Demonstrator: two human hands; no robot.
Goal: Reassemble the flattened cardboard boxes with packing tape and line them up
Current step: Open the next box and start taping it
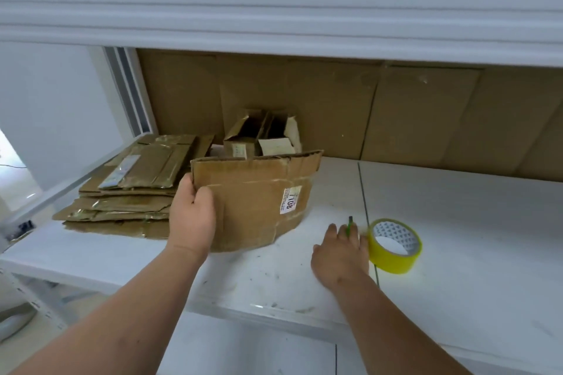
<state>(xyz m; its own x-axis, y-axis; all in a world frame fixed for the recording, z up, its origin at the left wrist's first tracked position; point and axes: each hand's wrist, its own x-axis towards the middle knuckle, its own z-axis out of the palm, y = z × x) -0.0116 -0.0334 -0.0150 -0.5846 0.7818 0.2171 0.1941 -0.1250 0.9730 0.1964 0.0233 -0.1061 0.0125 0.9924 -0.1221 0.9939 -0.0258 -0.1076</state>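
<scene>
I judge taping comes next: left hand (192, 216) grips 1 flattened box (259, 195); right hand (341, 253), grip loose, reaches the tape roll (394, 245).

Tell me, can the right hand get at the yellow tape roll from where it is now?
Probably yes. The right hand lies on the white shelf right beside the yellow tape roll, fingers nearly at its left side, with nothing between them. A thin green tool sits by the fingertips but doesn't block the way.
</scene>
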